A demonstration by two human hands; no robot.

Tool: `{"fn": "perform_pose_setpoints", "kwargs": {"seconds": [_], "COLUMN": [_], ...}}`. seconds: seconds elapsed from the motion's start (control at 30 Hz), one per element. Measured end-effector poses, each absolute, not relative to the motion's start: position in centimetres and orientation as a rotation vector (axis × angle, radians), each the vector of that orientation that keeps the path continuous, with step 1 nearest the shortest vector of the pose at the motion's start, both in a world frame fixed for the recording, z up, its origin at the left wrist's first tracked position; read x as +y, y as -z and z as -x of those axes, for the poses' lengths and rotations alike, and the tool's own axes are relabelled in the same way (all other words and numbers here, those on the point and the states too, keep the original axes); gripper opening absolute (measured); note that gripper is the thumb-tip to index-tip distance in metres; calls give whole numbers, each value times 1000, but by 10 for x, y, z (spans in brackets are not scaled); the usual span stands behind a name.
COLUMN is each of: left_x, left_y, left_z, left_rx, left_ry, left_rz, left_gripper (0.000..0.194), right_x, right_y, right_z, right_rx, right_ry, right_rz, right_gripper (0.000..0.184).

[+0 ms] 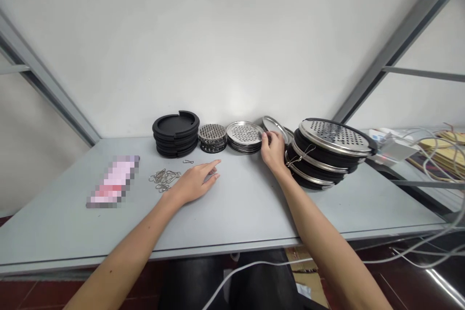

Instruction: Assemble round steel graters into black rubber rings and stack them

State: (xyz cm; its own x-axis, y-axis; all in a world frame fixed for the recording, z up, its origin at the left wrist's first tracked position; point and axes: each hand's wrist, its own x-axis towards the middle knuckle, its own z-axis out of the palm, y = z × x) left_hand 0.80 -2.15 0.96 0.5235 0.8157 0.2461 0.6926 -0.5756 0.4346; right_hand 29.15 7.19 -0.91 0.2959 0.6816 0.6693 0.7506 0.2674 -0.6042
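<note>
Steel disc (275, 127) stands tilted on edge just right of the disc stack (244, 138), with my right hand (272, 150) on its lower rim. Fingers (267, 138) are curled on the metal, partly closed, and it looks like a pinch. Can't tell grip force from here. Left hand (194, 183) is open and flat, fingertips on the table (232, 213), holding nothing. It sits front-left of the disc stack, nearest the clips (163, 179). One loose clip (188, 161) lies apart from that pile, closer to the disc stack.

Further left of the stack: mesh discs (212, 137), then black rings (176, 131). Right of it: round units (329, 152), piled on a lean.

Risks: the thin rim could slip from a light pinch and drop the disc onto the stack. A knock from the right wrist could slide the leaning pile toward the cables (432, 155). Any sweep of the left hand could scatter the clips.
</note>
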Motion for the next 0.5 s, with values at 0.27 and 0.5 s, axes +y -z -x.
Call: {"fn": "perform_pose_setpoints", "kwargs": {"seconds": [0.27, 0.5], "left_x": [-23, -23], "left_y": [-12, -13], "left_z": [-8, -9], "left_rx": [1244, 1186], "left_ry": [-648, -765], "left_rz": [-2476, -2506], "left_gripper": [47, 38], "right_x": [54, 41], "right_y": [-7, -11], "right_z": [-281, -273], "right_rx": [-1434, -1488], "right_ry": [169, 251], "right_rz": [1169, 1095], "right_gripper": [21, 31]}}
